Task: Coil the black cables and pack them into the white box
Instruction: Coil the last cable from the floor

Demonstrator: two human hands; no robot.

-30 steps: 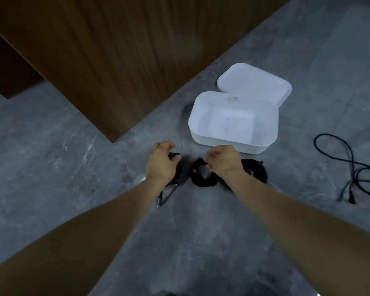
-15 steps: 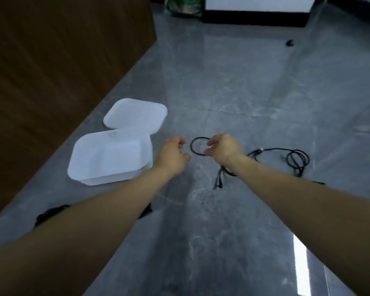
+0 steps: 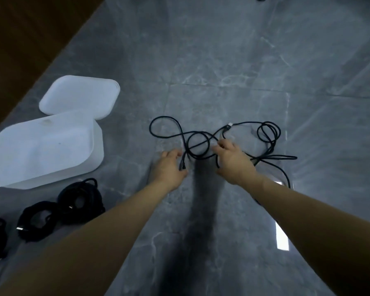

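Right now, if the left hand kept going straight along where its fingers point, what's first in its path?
Probably the loose black cable: the left hand points up-right at the small loop just beyond its fingertips. Depth unclear.

Two bare forearms are seen reaching in from the lower edge of the head view — no sleeve, cuff or glove is worn on either. The left hand [image 3: 169, 167] and the right hand [image 3: 235, 162] are uncovered as well — no ring, watch or band can be made out on fingers or wrists. The fingernails are too blurred to be told.
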